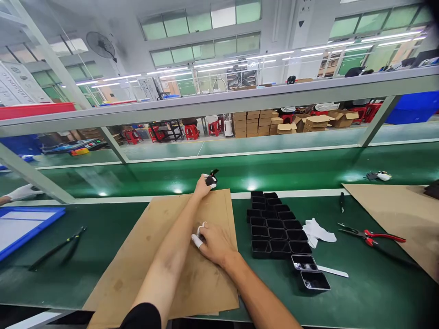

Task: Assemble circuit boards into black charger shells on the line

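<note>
My left hand (pixel 204 183) reaches forward past the far edge of a brown cardboard sheet (pixel 144 260), over the green belt (pixel 274 171). Its fingers, in white finger cots, are closed on a small black part (pixel 211 176). My right hand (pixel 211 242) rests on the cardboard near the middle, fingers curled, white cots on the fingertips. What it holds, if anything, is hidden. A black tray with several empty cells (pixel 276 226) lies just right of the cardboard.
Two small black-rimmed pieces (pixel 310 272) and a white strip (pixel 332 271) lie below the tray. A white cloth (pixel 318 231), red-handled pliers (pixel 373 237), a second cardboard sheet (pixel 401 219), black pliers (pixel 56 249), a blue-framed tray (pixel 24 228). Another person's gloved hand (pixel 20 193) at left.
</note>
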The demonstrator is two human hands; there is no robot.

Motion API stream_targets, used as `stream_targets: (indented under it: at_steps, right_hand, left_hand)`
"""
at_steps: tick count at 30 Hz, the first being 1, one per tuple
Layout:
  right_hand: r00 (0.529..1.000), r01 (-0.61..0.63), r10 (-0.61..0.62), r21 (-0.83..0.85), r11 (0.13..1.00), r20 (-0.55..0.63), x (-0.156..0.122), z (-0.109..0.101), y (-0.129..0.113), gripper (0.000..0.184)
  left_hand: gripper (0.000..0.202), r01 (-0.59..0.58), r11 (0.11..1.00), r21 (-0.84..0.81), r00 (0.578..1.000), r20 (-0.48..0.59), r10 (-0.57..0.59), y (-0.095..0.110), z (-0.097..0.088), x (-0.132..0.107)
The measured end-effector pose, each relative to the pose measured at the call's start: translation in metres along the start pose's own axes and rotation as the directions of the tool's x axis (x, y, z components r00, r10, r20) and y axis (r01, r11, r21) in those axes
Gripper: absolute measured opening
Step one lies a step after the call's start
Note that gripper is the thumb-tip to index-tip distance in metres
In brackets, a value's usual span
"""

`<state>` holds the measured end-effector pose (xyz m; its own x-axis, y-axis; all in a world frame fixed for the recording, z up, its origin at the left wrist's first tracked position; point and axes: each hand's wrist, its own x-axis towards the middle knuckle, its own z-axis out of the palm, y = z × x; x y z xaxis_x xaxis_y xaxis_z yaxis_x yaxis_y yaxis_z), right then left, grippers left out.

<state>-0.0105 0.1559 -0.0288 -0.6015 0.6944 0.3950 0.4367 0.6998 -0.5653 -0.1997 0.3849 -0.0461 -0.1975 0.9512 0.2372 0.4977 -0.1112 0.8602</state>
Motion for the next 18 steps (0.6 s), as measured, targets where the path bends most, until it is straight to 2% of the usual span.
stream_targets:
  at_steps: [3, 5, 18]
  right_hand:
    - [1.000, -0.004, 0.004, 0.014, 1.000, -0.004, 0.000, 0.002, 0.000, 0.025]
    - [1.000, -0.008, 0.008, 0.024, 1.000, -0.003, -0.001, 0.003, 0.001, 0.025]
    - [1.000, -0.004, 0.003, 0.057, 0.998, 0.004, -0.002, 0.010, 0.006, 0.023]
  left_hand:
    - [0.054, -0.037, 0.997, -0.067, 0.999, -0.006, 0.037, -0.005, 0.000, -0.013]
    - [0.060, -0.050, 0.996, -0.080, 0.999, -0.025, 0.048, -0.008, -0.001, -0.019]
    - [0.064, -0.014, 0.989, -0.147, 0.983, -0.183, -0.014, -0.011, -0.008, -0.031]
